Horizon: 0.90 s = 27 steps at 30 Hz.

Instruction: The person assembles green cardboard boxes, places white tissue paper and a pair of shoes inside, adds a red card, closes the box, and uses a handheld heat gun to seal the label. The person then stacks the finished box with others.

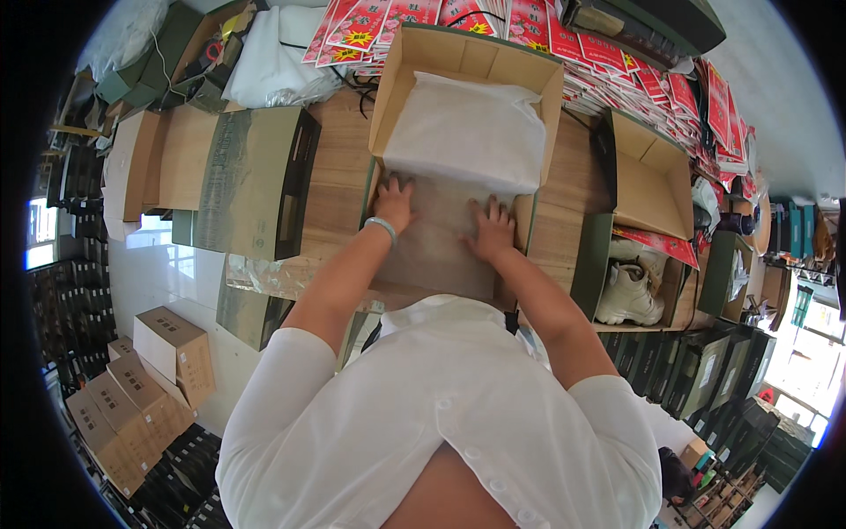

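Observation:
An open shoe box (524,212) with a brown cardboard inside lies on the wooden table in front of me. Its raised lid (476,57) leans away at the back, and white wrapping paper (467,132) lies across it. A greyish, thin sheet of paper (441,256) covers the inside of the box nearest me. My left hand (396,204) rests on this sheet near the box's left wall, fingers spread. On the right side my right hand (493,231) presses on the same sheet, fingers also apart. Whatever lies under the paper is hidden.
To the right, another open box (652,181) holds a whitish boot (630,295). Red printed packets (599,53) are piled along the back. A dark green box (256,181) and a white plastic bag (282,62) sit left. Cartons (145,397) stand on the floor.

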Each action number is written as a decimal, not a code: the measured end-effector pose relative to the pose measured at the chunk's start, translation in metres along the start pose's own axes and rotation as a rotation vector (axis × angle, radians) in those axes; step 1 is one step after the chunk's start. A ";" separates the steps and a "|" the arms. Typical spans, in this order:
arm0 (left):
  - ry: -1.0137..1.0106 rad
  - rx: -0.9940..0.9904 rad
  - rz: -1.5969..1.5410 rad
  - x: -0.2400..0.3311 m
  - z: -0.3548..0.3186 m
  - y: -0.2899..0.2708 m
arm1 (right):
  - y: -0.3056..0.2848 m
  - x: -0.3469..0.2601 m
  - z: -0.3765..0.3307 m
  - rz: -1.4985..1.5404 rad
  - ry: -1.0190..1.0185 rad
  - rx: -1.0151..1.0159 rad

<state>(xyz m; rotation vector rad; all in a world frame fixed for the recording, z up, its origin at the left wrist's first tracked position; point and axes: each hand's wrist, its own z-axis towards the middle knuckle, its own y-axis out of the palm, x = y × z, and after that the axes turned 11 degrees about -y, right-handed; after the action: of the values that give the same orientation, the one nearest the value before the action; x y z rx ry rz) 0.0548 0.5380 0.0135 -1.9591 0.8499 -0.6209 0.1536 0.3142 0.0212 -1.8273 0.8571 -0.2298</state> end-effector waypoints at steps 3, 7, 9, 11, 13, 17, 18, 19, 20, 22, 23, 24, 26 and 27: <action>-0.026 -0.017 0.016 0.002 0.003 -0.004 | 0.004 0.011 0.008 0.135 0.035 0.122; -0.041 -0.048 0.012 0.004 -0.003 -0.004 | 0.003 0.010 0.008 0.159 0.045 0.113; -0.023 -0.026 0.038 0.000 -0.012 0.000 | 0.011 0.000 -0.004 0.018 0.012 0.221; 0.038 -0.020 0.093 -0.004 -0.027 0.008 | 0.023 -0.008 -0.018 -0.076 0.009 0.141; 0.142 -0.026 0.177 -0.009 -0.045 0.014 | 0.029 -0.014 -0.026 -0.120 0.035 -0.124; 0.138 -0.118 0.194 -0.016 -0.054 0.016 | 0.007 -0.016 -0.031 -0.186 0.084 -0.316; 0.155 -0.121 0.206 -0.017 -0.055 0.014 | 0.000 -0.019 -0.028 -0.243 0.101 -0.337; 0.172 -0.125 0.218 -0.018 -0.056 0.011 | -0.004 -0.020 -0.027 -0.300 0.119 -0.357; 0.181 -0.107 0.201 -0.021 -0.056 0.014 | -0.004 -0.021 -0.031 -0.307 0.105 -0.324; 0.198 -0.065 0.169 -0.024 -0.056 0.017 | -0.003 -0.020 -0.034 -0.322 0.079 -0.248; 0.192 -0.088 0.181 -0.025 -0.060 0.020 | 0.006 -0.023 -0.038 -0.333 0.040 -0.235; 0.197 -0.114 0.197 -0.019 -0.067 0.014 | 0.020 -0.026 -0.044 -0.339 0.011 -0.223; 0.209 -0.181 0.252 -0.014 -0.073 0.013 | 0.027 -0.029 -0.057 -0.289 -0.001 -0.276; 0.225 -0.225 0.300 -0.016 -0.074 0.015 | 0.023 -0.031 -0.067 -0.223 0.023 -0.339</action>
<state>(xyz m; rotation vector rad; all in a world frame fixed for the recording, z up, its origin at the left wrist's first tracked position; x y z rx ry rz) -0.0117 0.5053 0.0346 -1.9273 1.3754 -0.5936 0.0855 0.2808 0.0367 -2.2443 0.7398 -0.2587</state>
